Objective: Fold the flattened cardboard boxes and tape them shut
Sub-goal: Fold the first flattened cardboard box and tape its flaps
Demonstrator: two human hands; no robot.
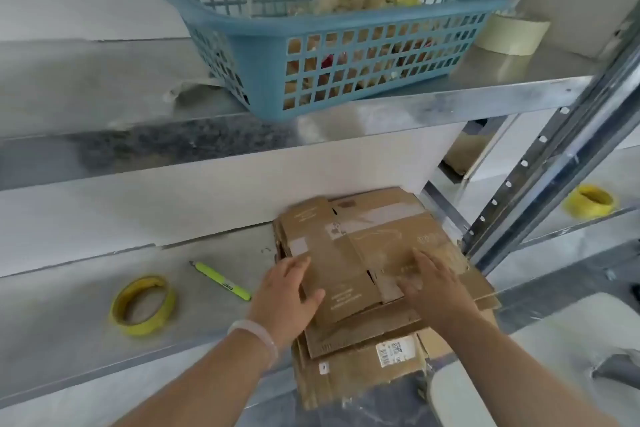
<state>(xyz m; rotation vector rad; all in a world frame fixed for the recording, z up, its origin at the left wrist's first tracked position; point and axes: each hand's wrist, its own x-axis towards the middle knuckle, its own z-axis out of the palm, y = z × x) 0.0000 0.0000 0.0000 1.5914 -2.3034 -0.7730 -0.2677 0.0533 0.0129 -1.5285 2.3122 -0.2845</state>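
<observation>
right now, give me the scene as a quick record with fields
left hand: rests on the left edge of the top box
right hand: flat on the top box's right part, blurred
stack: flattened boxes on the lower shelf, jutting over its front
tape: yellow roll lying flat, left of the stack, untouched
marker: between the tape and the stack
upper shelf: blue basket, pale tape beside it
progress: no box folded yet

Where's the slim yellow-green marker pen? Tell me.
Head view: the pen lies on the lower metal shelf, left side, between the yellow tape roll and the flattened cardboard stack.
</observation>
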